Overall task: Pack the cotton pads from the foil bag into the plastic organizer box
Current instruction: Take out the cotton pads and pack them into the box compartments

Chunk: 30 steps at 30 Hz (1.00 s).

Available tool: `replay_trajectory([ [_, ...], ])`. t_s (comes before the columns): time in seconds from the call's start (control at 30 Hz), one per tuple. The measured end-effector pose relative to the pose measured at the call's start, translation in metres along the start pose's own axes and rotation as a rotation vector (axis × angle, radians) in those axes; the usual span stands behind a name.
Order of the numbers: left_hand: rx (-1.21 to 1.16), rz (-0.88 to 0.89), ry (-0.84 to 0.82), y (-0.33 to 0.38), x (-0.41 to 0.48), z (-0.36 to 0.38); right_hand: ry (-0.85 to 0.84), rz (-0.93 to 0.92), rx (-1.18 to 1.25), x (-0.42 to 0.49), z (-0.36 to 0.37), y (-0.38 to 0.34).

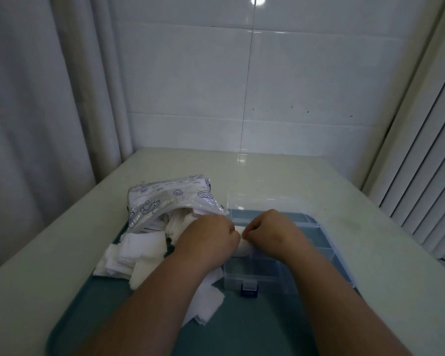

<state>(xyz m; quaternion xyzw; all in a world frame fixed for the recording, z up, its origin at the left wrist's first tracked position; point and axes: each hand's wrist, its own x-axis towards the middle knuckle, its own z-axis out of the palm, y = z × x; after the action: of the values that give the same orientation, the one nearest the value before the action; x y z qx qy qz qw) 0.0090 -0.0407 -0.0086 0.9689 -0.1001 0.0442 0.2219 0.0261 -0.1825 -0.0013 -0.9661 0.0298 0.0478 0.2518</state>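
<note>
Head view: my left hand point(208, 240) and right hand point(270, 231) both pinch a small white stack of cotton pads point(241, 245), low over a left compartment of the clear plastic organizer box point(265, 278). Loose white pads point(129, 255) spill from the patterned silver foil bag point(170, 200) onto the teal tray point(242, 332).

Glossy white tiled wall point(242, 86), pale grey curtain point(36, 98) at left, white slatted panel point(427, 163) at right, pale counter point(242, 173), dim light.
</note>
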Motion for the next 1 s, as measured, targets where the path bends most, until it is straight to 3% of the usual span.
replay_trajectory([
  [0.23,-0.081,0.027,-0.062,-0.003,-0.002,-0.005,-0.002,-0.077,-0.061,-0.008,-0.006,-0.003],
  [0.47,-0.178,-0.017,0.074,-0.013,-0.014,-0.043,0.14,-0.248,0.087,-0.026,-0.017,-0.012],
  [0.67,-0.262,-0.057,-0.008,-0.025,-0.022,-0.071,0.031,-0.409,0.063,-0.039,-0.012,-0.025],
  [0.87,-0.186,-0.019,-0.031,-0.035,-0.034,-0.077,-0.114,-0.56,-0.157,-0.051,-0.002,-0.043],
  [1.0,0.039,0.043,-0.185,-0.047,-0.042,-0.074,-0.176,-0.609,-0.306,-0.055,0.003,-0.047],
])
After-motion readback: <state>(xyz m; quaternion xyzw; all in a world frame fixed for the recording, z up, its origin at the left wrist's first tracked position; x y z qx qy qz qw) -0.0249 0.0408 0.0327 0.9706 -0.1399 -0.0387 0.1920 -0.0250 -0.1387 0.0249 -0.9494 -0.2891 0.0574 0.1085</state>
